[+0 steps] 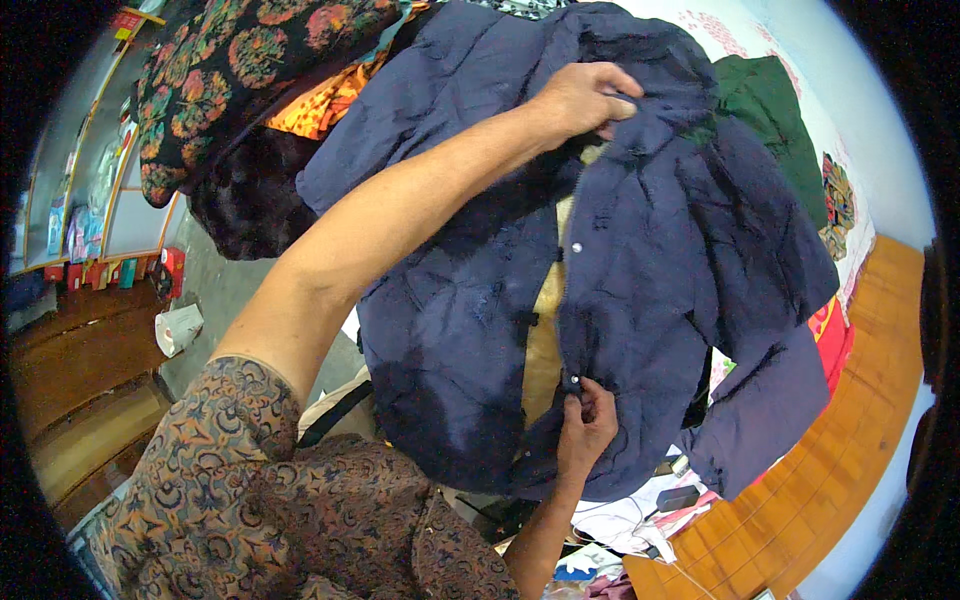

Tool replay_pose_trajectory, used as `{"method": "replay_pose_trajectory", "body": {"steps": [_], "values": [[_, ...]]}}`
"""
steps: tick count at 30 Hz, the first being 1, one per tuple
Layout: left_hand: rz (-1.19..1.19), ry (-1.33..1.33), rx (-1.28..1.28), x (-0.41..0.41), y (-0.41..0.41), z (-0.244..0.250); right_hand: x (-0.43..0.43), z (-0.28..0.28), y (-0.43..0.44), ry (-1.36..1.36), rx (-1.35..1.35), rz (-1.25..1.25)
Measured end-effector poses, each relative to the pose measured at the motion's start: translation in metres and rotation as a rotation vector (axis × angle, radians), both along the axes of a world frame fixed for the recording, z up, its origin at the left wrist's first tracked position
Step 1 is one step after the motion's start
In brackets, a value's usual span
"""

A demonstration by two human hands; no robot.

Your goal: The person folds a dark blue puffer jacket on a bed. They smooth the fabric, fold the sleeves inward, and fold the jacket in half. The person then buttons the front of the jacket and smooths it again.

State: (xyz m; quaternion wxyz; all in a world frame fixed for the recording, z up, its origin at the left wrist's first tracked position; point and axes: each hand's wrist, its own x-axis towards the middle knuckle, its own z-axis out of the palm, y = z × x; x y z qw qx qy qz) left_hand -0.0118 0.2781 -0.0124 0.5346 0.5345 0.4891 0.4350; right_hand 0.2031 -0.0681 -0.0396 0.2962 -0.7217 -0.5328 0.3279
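Note:
A dark blue padded jacket [630, 300] lies spread out before me, its front partly open over a yellowish lining [546, 345]. Near the collar, my left hand [589, 101] pinches the upper edge of the front opening. Lower down, my right hand [589, 424] grips the same front edge between thumb and fingers, just beneath a snap button [575, 379]. Another snap [577, 247] shows on the edge between the two hands. One sleeve [765, 412] extends to the lower right.
Black flowered fabric [255, 56] and dark fur-like material [251, 195] lie at upper left. Green cloth [772, 127] is beyond the jacket. A black adapter [677, 498] with cables lies below the sleeve, near a wooden surface [847, 405]. Shelves and a white paper roll [178, 331] are at left.

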Motion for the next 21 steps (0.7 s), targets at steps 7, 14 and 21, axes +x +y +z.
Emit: {"method": "replay_pose_trajectory", "body": {"steps": [7, 14, 21], "values": [[0.075, -0.019, 0.113, 0.003, 0.011, -0.005, -0.010, -0.004, 0.000, 0.022, 0.001, -0.030], [0.204, 0.248, 0.296, -0.007, 0.010, -0.016, -0.023, -0.009, 0.002, -0.077, 0.044, 0.039], [0.187, 0.165, 0.207, -0.015, 0.004, -0.019, -0.025, -0.011, 0.000, -0.103, 0.036, 0.069]]}}
